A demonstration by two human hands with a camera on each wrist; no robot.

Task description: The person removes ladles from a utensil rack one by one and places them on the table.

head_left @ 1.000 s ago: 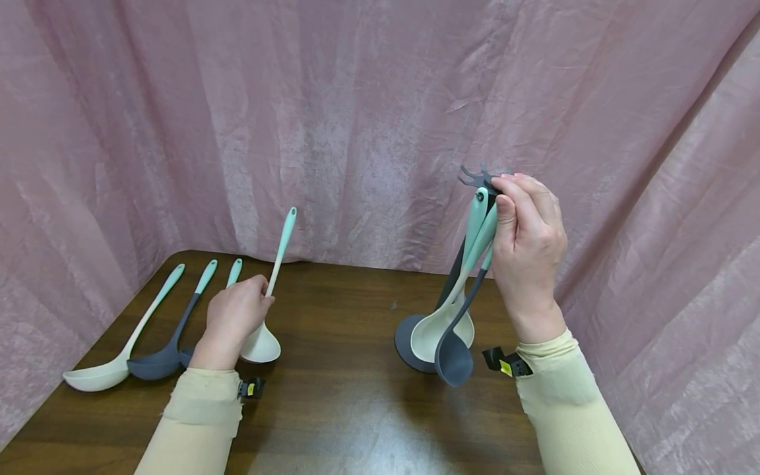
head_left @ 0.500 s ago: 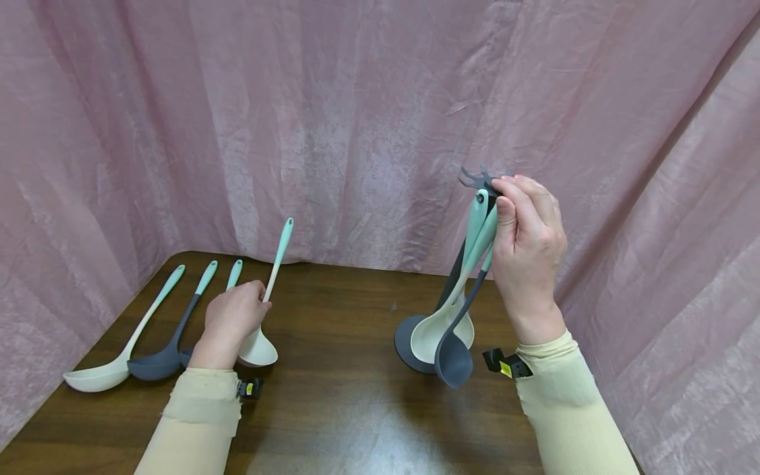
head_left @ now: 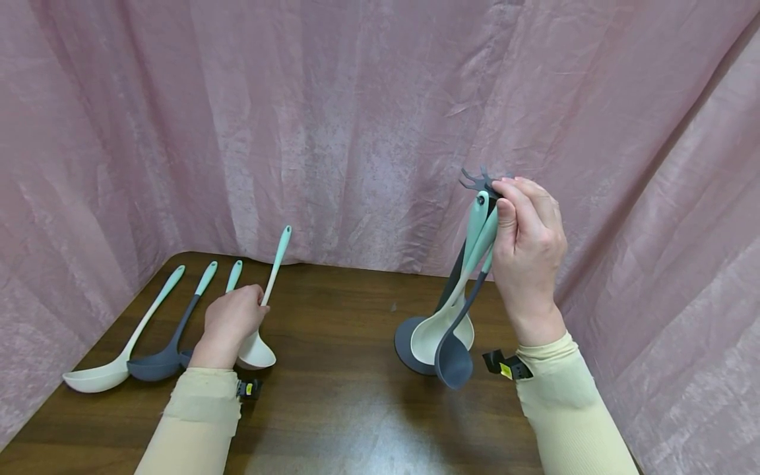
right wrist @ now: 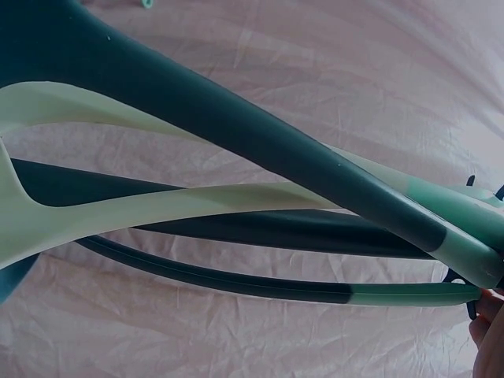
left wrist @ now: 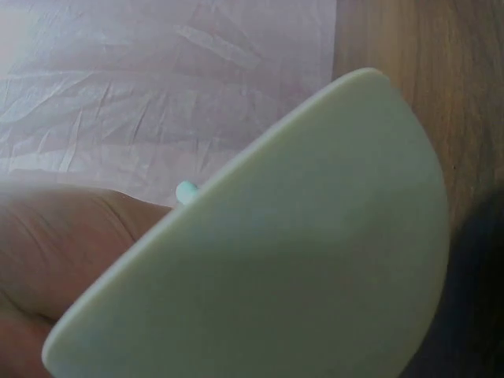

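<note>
Table, brown wood grain with a glossy patch near the front; pink curtain, hanging in folds behind it and at both sides.

Row at the table's left, handles pointing rearward: one white ladle with mint grip; one grey ladle with mint grip, just beside it; one third ladle, mostly hidden by the person's left hand, only its mint grip and a sliver of grey bowl showing.

Sleeves, pale yellow, one per arm, each with a small black device at the wrist.

Obstructions: the left hand masks part of the shaft it holds; the right hand covers one side of the stand's top; hanging utensils screen much of the pole.

Held ladle: white bowl and shaft, mint grip with end hole, tilted with bowl toward the front, right of the row; left fingers curled round its shaft; whether the bowl touches the table cannot be told.

Utensil stand: dark grey, round base, hooked top, at the table's right; white and grey mint-gripped utensils hang from it; right thumb and fingers pinch its top; hands well apart
</note>
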